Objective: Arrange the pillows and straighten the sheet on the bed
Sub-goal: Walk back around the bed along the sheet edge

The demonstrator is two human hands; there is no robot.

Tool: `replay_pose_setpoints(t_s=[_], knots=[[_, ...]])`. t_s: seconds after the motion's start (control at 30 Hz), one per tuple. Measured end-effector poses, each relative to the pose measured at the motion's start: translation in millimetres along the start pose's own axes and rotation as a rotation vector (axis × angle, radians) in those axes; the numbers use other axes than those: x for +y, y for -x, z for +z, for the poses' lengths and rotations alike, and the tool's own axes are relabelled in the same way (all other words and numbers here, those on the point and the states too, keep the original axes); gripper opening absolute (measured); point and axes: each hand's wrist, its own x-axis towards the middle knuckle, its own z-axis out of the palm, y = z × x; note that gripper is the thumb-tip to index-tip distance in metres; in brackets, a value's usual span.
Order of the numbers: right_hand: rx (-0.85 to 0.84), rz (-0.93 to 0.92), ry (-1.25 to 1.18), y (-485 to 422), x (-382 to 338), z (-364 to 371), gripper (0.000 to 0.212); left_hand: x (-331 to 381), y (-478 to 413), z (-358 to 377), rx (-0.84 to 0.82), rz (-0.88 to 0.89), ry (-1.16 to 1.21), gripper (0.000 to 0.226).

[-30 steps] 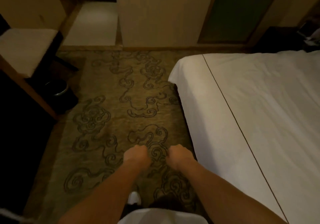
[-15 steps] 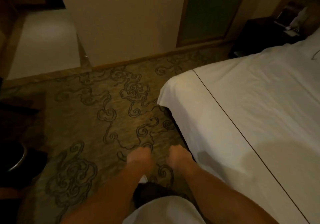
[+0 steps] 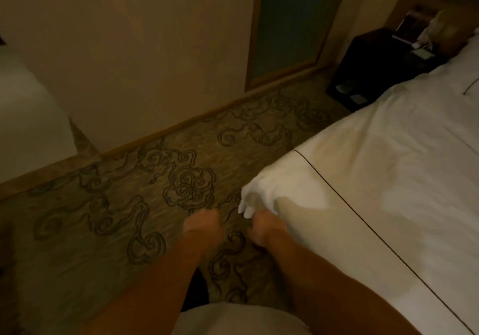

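The bed's white sheet [image 3: 388,169] has a thin dark piping line and fills the right side. Its near-left corner [image 3: 252,200] is bunched and wrinkled, hanging over the carpet. My right hand [image 3: 261,227] is curled right at that corner, with the fabric draping onto it, and seems to hold it. My left hand [image 3: 203,224] is a blurred closed fist a little to the left, above the carpet, holding nothing. No whole pillow shows; only a white piped edge [image 3: 473,86] is visible at the far right.
Patterned carpet [image 3: 129,205] runs between the bed and a beige wall [image 3: 155,62] with a green framed panel [image 3: 287,24]. A dark nightstand [image 3: 375,70] with small items on top stands beyond the bed's far corner. My foot and light clothing show at the bottom.
The view has swung right and closer to the bed's corner. My right hand has reached the corner, which went from smooth and rounded to bunched. The chair and bin at the left are out of view.
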Motion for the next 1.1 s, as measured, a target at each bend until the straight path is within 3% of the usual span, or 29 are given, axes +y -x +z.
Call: replay_pose_setpoints(t_s=[0.2, 0.33, 0.43, 0.53, 0.63, 0.87, 1.1], knots=[[-0.033, 0.187, -0.280, -134.9, -36.4, -114.9, 0.032, -6.6, -170.3, -144.1, 0.050, 0.215, -0.209, 0.037], [0.101, 0.323, -0.535, -198.3, -29.6, -179.7, 0.025, 39.4, -264.1, -203.0, -0.007, 0.331, -0.229, 0.036], [0.123, 0.389, -0.568, -255.1, -3.6, -212.4, 0.020, 86.1, -332.1, -218.4, -0.025, 0.485, -0.292, 0.030], [0.103, 0.448, -0.521, -316.9, 32.4, -244.2, 0.024, 133.9, -407.7, -236.2, -0.011, 0.623, -0.368, 0.027], [0.082, 0.494, -0.569, -384.2, 84.2, -289.8, 0.013, 195.4, -494.0, -269.0, -0.001, 0.675, -0.435, 0.030], [0.292, 0.620, -0.658, -483.1, 213.8, -441.8, 0.013, 344.5, -654.7, -359.0, 0.003, 0.727, -0.434, 0.030], [0.261, 0.754, -0.668, -565.7, 364.4, -508.9, 0.017, 516.4, -777.2, -364.1, -0.076, 0.885, -0.584, 0.029]])
